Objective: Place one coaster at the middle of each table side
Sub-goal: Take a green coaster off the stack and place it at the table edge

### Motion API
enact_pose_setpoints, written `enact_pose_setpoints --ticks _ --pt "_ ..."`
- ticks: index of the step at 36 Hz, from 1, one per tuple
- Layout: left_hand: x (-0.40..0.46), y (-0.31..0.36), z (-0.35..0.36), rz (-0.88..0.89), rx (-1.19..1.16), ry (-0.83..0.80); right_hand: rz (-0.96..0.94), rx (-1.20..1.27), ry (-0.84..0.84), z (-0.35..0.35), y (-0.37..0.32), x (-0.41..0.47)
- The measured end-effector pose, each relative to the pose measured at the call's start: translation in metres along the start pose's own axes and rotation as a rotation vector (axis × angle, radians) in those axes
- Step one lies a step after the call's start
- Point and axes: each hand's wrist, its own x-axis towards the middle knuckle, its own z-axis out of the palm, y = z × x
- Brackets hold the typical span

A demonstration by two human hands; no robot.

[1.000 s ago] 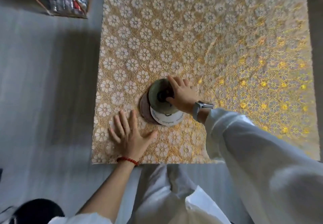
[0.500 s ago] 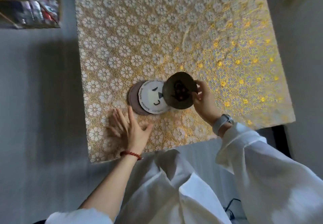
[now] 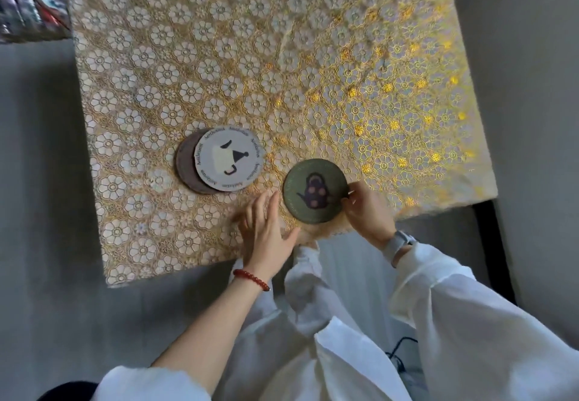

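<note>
Our right hand (image 3: 366, 212) pinches the right rim of the green coaster (image 3: 315, 190) near the worktop's (image 3: 219, 56) near edge. Our left hand (image 3: 266, 228) lies open, fingers spread, just left of it, holding nothing. Farther left, a white coaster (image 3: 229, 158) overlaps a brown coaster (image 3: 186, 165).

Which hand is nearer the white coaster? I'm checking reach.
Left. The left hand lies just below the white coaster; the right hand is farther right, holding the green coaster.

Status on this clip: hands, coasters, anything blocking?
Right hand pinching green coaster at near table edge. Left hand open, flat on tablecloth. White coaster stacked on brown one. Nothing blocking.
</note>
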Motion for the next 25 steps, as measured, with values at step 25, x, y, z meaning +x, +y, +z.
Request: enact_pose_setpoints --ticks 25 --pt "0.008 0.011 0.023 -0.12 0.2 0.055 -0.236 0.133 -0.101 -0.003 0.008 0.007"
